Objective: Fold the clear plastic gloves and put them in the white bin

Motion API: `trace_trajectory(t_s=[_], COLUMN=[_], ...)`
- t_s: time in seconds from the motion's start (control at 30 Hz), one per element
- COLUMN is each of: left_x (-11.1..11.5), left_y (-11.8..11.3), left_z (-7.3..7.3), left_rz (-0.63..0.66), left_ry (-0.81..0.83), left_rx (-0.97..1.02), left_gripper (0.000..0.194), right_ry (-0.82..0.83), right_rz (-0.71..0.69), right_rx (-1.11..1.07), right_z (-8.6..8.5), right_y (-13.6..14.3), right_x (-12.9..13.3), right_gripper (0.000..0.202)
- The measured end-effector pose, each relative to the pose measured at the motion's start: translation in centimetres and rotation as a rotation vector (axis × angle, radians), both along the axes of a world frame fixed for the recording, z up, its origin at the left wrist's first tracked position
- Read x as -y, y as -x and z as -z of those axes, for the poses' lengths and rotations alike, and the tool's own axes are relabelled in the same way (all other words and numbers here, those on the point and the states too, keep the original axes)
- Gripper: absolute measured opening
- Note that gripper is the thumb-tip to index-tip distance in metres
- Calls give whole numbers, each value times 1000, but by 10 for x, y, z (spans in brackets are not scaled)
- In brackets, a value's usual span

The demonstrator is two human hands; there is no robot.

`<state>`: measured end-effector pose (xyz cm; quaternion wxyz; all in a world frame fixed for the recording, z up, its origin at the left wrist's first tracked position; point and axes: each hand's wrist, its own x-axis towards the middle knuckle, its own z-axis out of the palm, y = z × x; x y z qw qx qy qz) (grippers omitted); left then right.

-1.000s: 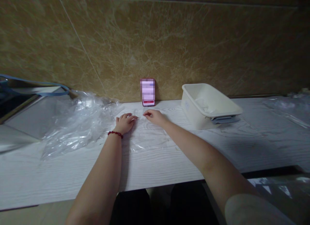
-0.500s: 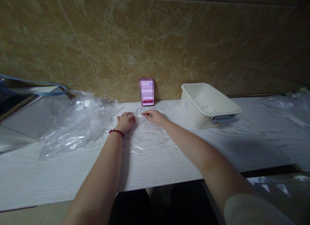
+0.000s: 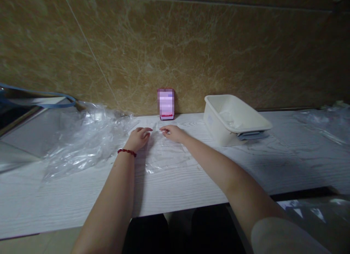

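Clear film (image 3: 166, 157) lies on table (image 3: 177, 192) by marbled wall (image 3: 191, 57).

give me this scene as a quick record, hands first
left hand: fingers apart, near clear film; contact unclear
right hand: fingers pinched at the film's far edge
left wrist: red bracelet
behind hands: phone, screen lit, propped against brown wall
right: white bin
left: crumpled clear plastic

White wood-grained table (image 3: 175, 192): flat clear plastic (image 3: 164, 159), crumpled plastic (image 3: 91, 139), leaning phone (image 3: 166, 105), cream bin (image 3: 217, 128); far right, seemingly more film (image 3: 328, 124).
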<state>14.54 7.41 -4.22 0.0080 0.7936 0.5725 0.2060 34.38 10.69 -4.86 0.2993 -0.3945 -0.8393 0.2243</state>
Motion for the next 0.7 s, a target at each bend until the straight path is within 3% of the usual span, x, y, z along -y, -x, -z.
trace_trajectory(t_s=[0.27, 0.5, 0.7], left_x=[9, 10, 16], left_y=[-1, 0, -2], left_z=[-1, -7, -10], left_rz=[-190, -155, -133], left_ry=[146, 149, 300], left_rx=[-176, -180, -239], left_gripper=[36, 38, 37], right_ry=[-100, -203, -218], right_rz=[-66, -84, -78], right_rx=[83, 178, 239], right_z=[-4, -3, -3], right_y=[0, 0, 0], right_x=[3, 1, -1], right_gripper=[26, 25, 26])
